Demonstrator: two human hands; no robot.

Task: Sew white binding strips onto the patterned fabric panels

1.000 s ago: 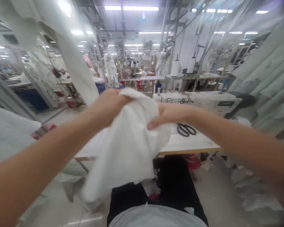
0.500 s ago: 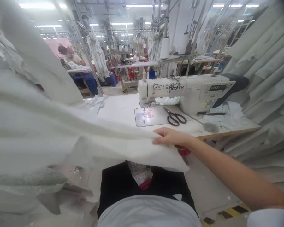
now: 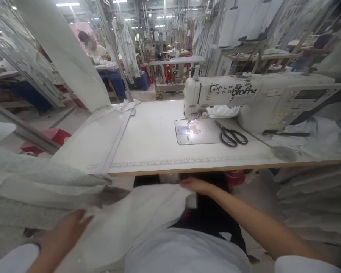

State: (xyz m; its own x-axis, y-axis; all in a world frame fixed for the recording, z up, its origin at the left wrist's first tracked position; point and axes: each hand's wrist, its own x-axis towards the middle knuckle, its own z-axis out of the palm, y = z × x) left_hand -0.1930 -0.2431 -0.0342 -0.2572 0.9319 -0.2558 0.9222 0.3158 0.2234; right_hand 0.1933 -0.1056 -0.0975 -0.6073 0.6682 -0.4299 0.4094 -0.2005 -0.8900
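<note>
A white piece of cloth [image 3: 136, 216] lies across my lap, below the front edge of the sewing table [image 3: 159, 151]. My left hand [image 3: 66, 231] rests on its left end with the fingers pressed on the fabric. My right hand [image 3: 194, 185] holds the cloth's upper right edge just under the table edge, fingers closed on it. A white sewing machine [image 3: 244, 98] stands on the table at the right, its needle area lit.
Black scissors [image 3: 233, 135] lie beside the needle plate. White fabric is piled at the left [image 3: 31, 182] and stacked at the right [image 3: 315, 197]. A long white strip [image 3: 65, 57] hangs over the table's far left. Another person sits at a far table [image 3: 95, 51].
The cloth has come down from in front of my face to my lap. Both hands dropped below the table edge, and my left hand has come back into view.
</note>
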